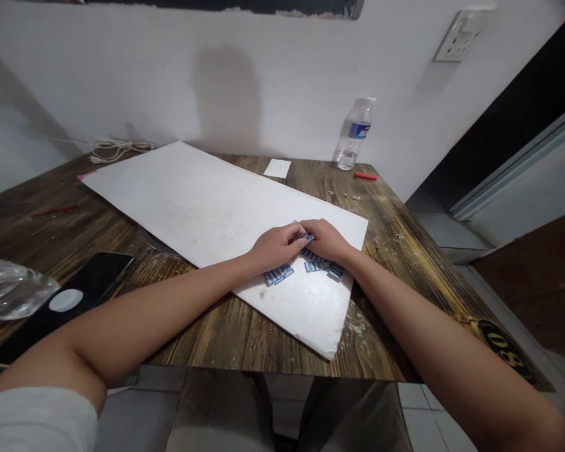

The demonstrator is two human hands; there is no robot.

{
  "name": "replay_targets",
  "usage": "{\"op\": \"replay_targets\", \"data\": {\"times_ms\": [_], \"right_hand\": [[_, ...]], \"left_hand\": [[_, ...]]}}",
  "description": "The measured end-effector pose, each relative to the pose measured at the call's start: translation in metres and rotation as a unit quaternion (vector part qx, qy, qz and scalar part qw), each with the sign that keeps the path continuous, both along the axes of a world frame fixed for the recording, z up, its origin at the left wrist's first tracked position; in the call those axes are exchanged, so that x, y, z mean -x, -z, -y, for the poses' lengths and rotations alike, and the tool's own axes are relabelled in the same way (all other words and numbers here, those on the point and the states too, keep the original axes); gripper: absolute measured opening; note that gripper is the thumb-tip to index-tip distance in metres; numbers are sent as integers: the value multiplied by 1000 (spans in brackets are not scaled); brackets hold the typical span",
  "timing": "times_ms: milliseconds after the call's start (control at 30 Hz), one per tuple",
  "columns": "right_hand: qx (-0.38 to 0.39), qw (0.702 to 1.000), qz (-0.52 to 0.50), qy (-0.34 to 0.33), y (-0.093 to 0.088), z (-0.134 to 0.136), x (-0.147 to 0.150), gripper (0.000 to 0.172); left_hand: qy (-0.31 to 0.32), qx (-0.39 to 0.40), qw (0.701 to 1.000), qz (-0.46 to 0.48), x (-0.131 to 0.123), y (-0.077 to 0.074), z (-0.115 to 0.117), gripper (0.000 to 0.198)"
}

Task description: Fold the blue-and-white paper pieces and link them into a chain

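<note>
My left hand (277,245) and my right hand (324,238) meet over a white board (179,194) lying aslant on the table. The left thumb and fingers pinch a small blue-edged piece (307,238), and my right fingers curl around its far side, partly hidden. On the board beneath and between the wrists lie several flat rectangular pieces with blue outlines (279,274). More of these blue-edged pieces (316,266) sit under the right wrist, with a greyish one at their right end. What exactly the pieces are is too small to tell.
A water bottle (354,135) stands by the wall, near a red stick-like object (366,176) and a white paper (277,168). At left lie a dark phone-like slab (101,276), a clear plastic bottle (14,289) and a white cable (117,149). Scraps dot the wooden table (207,339).
</note>
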State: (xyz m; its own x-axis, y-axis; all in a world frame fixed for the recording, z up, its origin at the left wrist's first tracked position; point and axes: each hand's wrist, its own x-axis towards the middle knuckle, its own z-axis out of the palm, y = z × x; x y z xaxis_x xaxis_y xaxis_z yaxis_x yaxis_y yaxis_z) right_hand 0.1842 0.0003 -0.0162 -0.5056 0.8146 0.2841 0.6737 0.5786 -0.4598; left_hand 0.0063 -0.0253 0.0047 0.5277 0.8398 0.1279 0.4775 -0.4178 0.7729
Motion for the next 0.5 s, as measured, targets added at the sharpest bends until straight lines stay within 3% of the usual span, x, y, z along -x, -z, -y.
{"op": "replay_targets", "data": {"times_ms": [500], "right_hand": [[-10,1000,5,0,1,0,-1,21]], "left_hand": [[6,-32,999,-27,0,0,0,17]]}}
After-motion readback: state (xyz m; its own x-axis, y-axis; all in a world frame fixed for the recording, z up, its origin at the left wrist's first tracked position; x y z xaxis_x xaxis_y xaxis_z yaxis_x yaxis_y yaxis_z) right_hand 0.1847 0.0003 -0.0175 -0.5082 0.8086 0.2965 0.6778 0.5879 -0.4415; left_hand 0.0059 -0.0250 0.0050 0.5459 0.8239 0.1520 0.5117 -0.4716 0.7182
